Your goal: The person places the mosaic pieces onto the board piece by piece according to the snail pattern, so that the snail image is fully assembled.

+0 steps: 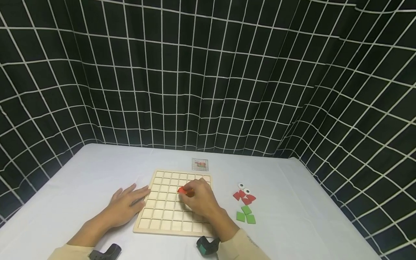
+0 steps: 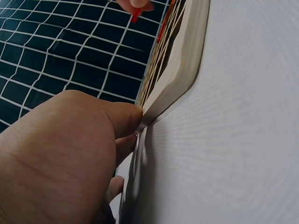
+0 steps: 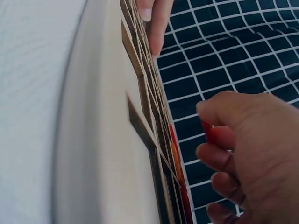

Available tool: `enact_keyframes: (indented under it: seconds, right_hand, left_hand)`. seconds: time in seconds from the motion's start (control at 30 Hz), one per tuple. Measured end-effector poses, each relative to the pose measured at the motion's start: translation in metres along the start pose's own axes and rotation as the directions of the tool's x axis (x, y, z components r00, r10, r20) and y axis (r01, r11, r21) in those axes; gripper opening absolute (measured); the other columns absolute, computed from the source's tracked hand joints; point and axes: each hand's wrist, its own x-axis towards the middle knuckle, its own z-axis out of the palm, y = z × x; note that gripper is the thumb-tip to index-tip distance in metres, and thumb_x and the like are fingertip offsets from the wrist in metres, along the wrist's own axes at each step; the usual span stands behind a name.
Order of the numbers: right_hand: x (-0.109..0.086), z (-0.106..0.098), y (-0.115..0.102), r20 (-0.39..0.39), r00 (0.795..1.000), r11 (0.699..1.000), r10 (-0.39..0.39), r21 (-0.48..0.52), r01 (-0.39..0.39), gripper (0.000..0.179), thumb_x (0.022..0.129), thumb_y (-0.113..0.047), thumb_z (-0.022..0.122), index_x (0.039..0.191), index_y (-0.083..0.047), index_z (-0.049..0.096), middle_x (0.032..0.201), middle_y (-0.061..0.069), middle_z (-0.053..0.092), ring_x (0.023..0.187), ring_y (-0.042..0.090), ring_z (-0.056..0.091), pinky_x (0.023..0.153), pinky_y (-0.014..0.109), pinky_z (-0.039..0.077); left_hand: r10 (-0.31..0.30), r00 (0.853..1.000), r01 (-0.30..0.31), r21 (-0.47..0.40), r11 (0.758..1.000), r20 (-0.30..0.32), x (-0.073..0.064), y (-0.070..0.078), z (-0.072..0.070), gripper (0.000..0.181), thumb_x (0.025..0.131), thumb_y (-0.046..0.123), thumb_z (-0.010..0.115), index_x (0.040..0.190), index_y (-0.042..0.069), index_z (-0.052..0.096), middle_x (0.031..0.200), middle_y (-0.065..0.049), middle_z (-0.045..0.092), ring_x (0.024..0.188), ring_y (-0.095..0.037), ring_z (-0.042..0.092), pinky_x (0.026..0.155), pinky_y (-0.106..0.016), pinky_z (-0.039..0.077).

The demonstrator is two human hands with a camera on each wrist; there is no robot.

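Note:
A wooden grid board (image 1: pixel 160 204) lies on the white table. My left hand (image 1: pixel 125 206) rests beside its left rim, fingers spread and fairly straight; in the left wrist view the thumb (image 2: pixel 122 116) touches the rim. Over the board's middle right, my right hand (image 1: pixel 199 198) pinches a small red tile (image 3: pixel 209 132) between thumb and fingers. The right wrist view shows that tile raised off the board. Orange and red pieces (image 3: pixel 176 156) sit in the board below, mostly covered by my right hand in the head view.
Right of the board lie several red pieces (image 1: pixel 248 198), two white eye discs (image 1: pixel 241 186) and three green tiles (image 1: pixel 240 216). A small gridded picture card (image 1: pixel 200 164) lies behind the board. A dark gridded curtain (image 1: pixel 182 72) surrounds the table (image 1: pixel 292 220).

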Motion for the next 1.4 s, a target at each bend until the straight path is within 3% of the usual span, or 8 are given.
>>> enact_keyframes:
  seconds: [0.17, 0.4, 0.73, 1.17, 1.4]
  right_hand:
    - [0.001, 0.007, 0.001, 0.026, 1.000, 0.999, -0.004, -0.032, 0.005, 0.013, 0.081, -0.022, 0.077, 0.088, -0.012, 0.075, 0.079, -0.013, 0.063, 0.078, 0.006, 0.049, 0.068, 0.020, 0.044]
    - [0.003, 0.012, 0.004, 0.037, 0.997, 0.991, -0.067, -0.110, 0.071, 0.016, 0.082, -0.025, 0.077, 0.089, -0.011, 0.076, 0.082, -0.011, 0.061, 0.080, 0.009, 0.047, 0.075, 0.027, 0.042]
    - [0.007, 0.014, 0.002, 0.082, 0.996, 0.983, -0.033, -0.175, 0.046, 0.019, 0.083, -0.031, 0.077, 0.094, -0.016, 0.075, 0.084, -0.012, 0.054, 0.083, 0.009, 0.043, 0.072, 0.027, 0.038]
    - [0.008, 0.016, 0.003, 0.081, 0.996, 0.990, -0.032, -0.134, 0.042, 0.019, 0.083, -0.031, 0.078, 0.095, -0.017, 0.075, 0.081, -0.011, 0.054, 0.080, 0.009, 0.042, 0.070, 0.025, 0.037]
    - [0.001, -0.001, 0.003, -0.040, 0.999, 1.000, -0.025, 0.016, 0.026, 0.016, 0.082, -0.020, 0.077, 0.094, -0.010, 0.074, 0.079, -0.003, 0.058, 0.080, 0.014, 0.043, 0.066, 0.027, 0.039]
  left_hand:
    - [0.004, 1.000, -0.004, -0.003, 1.000, 0.004, -0.001, 0.001, -0.005, 0.039, 0.098, 0.026, 0.055, 0.134, 0.010, 0.059, 0.143, -0.008, 0.048, 0.137, -0.046, 0.023, 0.106, -0.067, 0.001]
    - [0.000, 1.000, 0.000, 0.007, 1.000, -0.004, -0.002, -0.001, -0.008, 0.039, 0.098, 0.026, 0.055, 0.133, 0.010, 0.059, 0.143, -0.009, 0.048, 0.137, -0.046, 0.024, 0.105, -0.068, 0.001]
    - [0.015, 1.000, -0.015, 0.011, 1.000, -0.016, -0.001, -0.003, -0.011, 0.039, 0.098, 0.025, 0.055, 0.133, 0.010, 0.059, 0.143, -0.010, 0.048, 0.136, -0.047, 0.024, 0.105, -0.068, 0.002]
    - [0.013, 1.000, -0.013, 0.004, 1.000, -0.017, -0.002, -0.003, -0.013, 0.040, 0.097, 0.026, 0.055, 0.133, 0.010, 0.059, 0.142, -0.010, 0.049, 0.136, -0.048, 0.024, 0.105, -0.068, 0.002]
    - [0.013, 1.000, -0.013, -0.025, 1.000, -0.005, -0.001, 0.001, -0.003, 0.039, 0.097, 0.026, 0.056, 0.133, 0.010, 0.059, 0.142, -0.008, 0.049, 0.137, -0.046, 0.024, 0.105, -0.067, 0.002]
